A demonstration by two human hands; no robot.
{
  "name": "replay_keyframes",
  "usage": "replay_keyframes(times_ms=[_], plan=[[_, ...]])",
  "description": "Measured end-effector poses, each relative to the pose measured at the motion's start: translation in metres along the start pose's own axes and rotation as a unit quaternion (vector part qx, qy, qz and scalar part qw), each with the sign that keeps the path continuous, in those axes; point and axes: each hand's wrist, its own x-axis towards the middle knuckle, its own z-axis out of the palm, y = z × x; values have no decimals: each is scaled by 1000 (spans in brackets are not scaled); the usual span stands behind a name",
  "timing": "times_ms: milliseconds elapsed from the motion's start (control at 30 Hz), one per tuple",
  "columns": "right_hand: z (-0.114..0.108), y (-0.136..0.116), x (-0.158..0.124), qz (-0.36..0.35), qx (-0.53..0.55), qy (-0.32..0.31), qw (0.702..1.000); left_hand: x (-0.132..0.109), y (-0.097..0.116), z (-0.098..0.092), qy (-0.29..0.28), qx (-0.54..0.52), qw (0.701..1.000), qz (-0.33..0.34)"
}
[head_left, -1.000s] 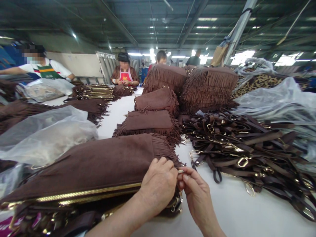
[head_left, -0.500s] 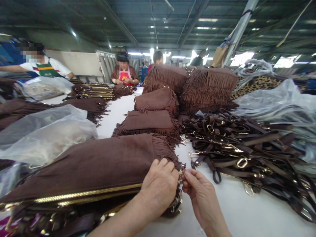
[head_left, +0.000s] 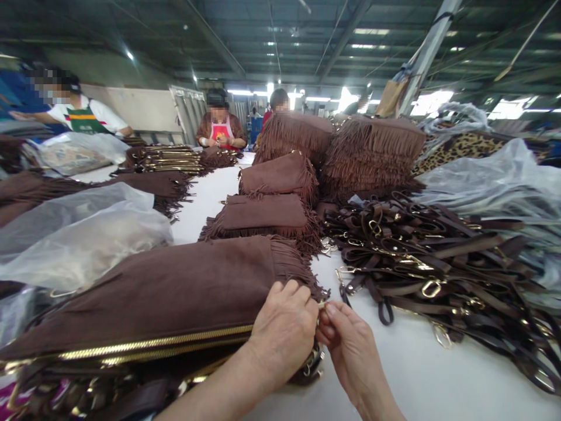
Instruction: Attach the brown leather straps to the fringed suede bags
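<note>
In front of me lies a brown fringed bag [head_left: 197, 286], with a gold-toothed zipper [head_left: 166, 345] along its near edge. My left hand [head_left: 287, 327] is closed over the bag's right end, beside the fringe; its fingertips are hidden from me. Close against it, my right hand [head_left: 350, 345] pinches a small light metal-looking piece [head_left: 323, 304] at that same end. Exactly what the piece is, I cannot make out. Gold hooks and dark straps [head_left: 87, 394] show beneath the bag.
Dark straps with gold clasps [head_left: 432, 287] are heaped on the white table [head_left: 421, 380] to the right. Fringed bags [head_left: 263, 213] stand stacked beyond. Clear plastic [head_left: 109, 234] lies on the left, more plastic [head_left: 499, 175] at right. Several people work behind, including one in a red apron [head_left: 222, 131].
My right hand has shifted slightly left, nearer my left hand, still pinching at the bag's end. The left hand and the bag have hardly moved.
</note>
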Motion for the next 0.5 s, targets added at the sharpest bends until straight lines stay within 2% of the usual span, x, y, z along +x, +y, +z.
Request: replay_keyframes(times_ms=[167, 267, 400, 500], plan=[[-3, 10, -6, -6, -35, -18, 999, 1, 1, -5, -15, -9, 1000, -9], [-11, 13, -6, -29, -100, -11, 995, 1, 1, -6, -9, -10, 1000, -11], [-18, 7, -5, -83, -238, 38, 967, -1, 1, -5, 3, 4, 1000, -5], [-18, -1, -5, -110, -323, 46, 939, -2, 2, -3, 9, 15, 1000, 1]])
